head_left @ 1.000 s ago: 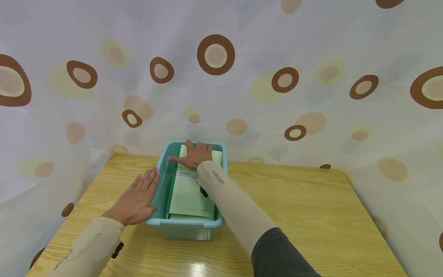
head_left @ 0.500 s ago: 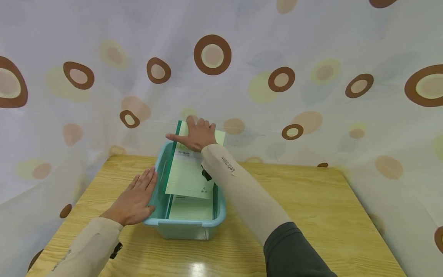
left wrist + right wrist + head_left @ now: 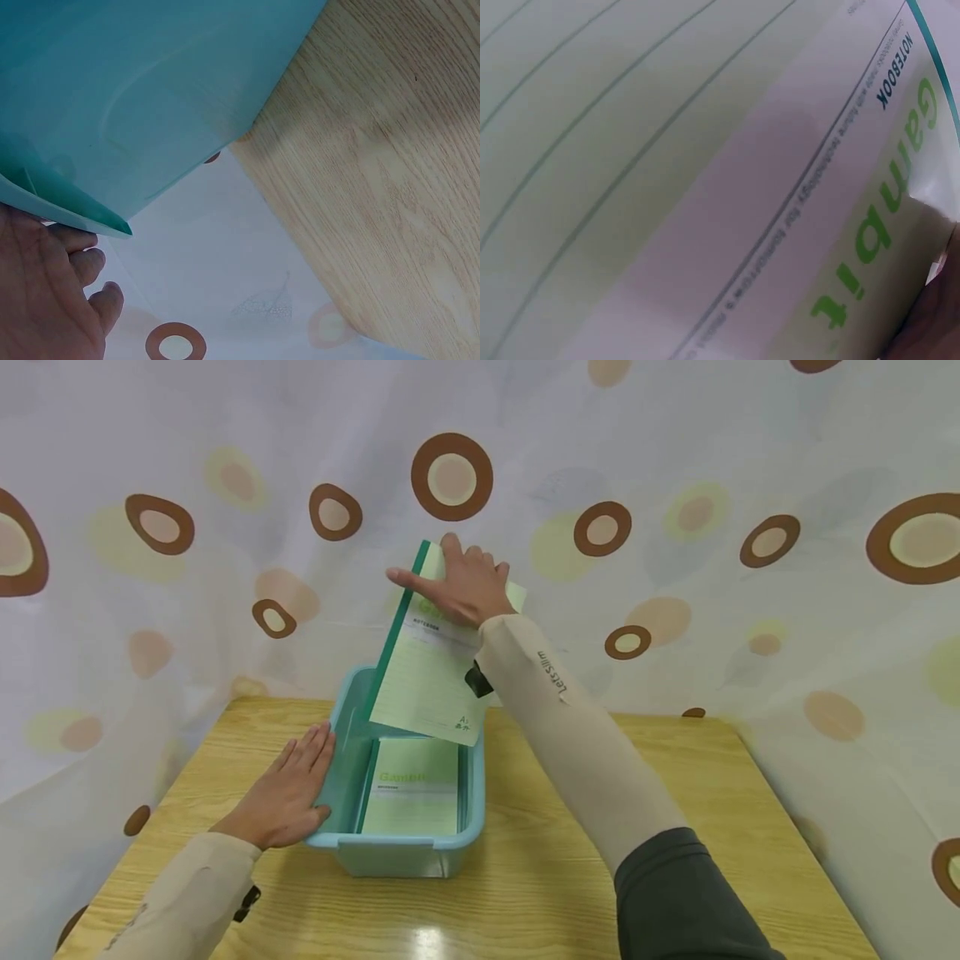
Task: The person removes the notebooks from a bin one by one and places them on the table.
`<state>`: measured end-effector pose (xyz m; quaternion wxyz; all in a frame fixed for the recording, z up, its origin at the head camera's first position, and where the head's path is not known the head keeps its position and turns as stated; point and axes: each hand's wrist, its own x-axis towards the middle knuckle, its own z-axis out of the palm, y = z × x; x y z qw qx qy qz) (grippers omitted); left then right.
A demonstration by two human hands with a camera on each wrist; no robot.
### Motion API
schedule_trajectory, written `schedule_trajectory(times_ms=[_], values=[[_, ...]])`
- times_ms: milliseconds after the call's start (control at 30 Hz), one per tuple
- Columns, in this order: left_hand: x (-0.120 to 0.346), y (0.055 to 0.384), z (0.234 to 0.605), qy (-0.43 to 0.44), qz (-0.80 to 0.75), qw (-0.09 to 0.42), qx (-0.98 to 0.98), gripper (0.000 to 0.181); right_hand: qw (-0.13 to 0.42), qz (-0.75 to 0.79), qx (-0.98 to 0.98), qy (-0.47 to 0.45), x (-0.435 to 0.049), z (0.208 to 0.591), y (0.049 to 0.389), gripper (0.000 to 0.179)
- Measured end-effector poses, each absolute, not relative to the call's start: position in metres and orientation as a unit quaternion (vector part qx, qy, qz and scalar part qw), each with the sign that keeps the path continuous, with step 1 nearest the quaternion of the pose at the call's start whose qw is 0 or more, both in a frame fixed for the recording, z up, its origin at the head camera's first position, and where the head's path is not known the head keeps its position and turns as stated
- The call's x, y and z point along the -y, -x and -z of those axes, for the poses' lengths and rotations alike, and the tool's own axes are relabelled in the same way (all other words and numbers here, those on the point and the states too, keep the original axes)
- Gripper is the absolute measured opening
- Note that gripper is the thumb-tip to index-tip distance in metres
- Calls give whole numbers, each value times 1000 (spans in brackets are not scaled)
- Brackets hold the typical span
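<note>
My right hand (image 3: 471, 583) holds a pale green notebook (image 3: 429, 681) by its upper part, with the hand lying across the cover. The notebook is tilted above the back of a light blue plastic bin (image 3: 390, 853), its lower edge over the bin's opening. Its green "Gambit" lettering (image 3: 870, 232) shows close up in the right wrist view. Inside the bin lies another notebook (image 3: 416, 797) with a matching cover. My left hand (image 3: 281, 793) rests against the bin's left rim, fingers straight and together. In the left wrist view, its fingers (image 3: 90, 262) are beside the bin rim (image 3: 67, 214).
The bin stands on a wood-grain table (image 3: 600, 843), left of the middle. Behind and beside the table hangs a white curtain (image 3: 525, 460) with brown rings and pale spots.
My right hand has lifted the top notebook up and away out of the bin, tilting it to the right. The notebook beneath has come into view. My left hand stays at the rim.
</note>
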<state>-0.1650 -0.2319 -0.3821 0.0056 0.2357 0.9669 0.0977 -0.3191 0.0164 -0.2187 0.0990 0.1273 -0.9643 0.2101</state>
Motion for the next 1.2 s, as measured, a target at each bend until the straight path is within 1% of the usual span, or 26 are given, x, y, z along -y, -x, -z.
schedule_trajectory(times_ms=[200,400,533,667,900,1100,1200], values=[[234,165,381,-236,-92,5,-968,76,109,-201,966,-119,-47,202,320,91],[234,163,383,-232,-92,1,-968,77,107,-178,970,-125,-80,212,321,85],[234,161,385,-231,-94,3,-968,77,95,-155,975,-127,-102,233,325,82],[234,161,387,-233,-93,5,-968,76,80,-142,980,-118,-125,259,331,83],[233,162,384,-234,-87,4,-968,76,50,-130,984,-112,-158,308,339,74],[232,163,382,-233,-87,2,-969,76,14,-111,987,-113,-174,346,344,81],[232,163,381,-234,-87,0,-968,75,5,-105,988,-117,-175,364,347,84]])
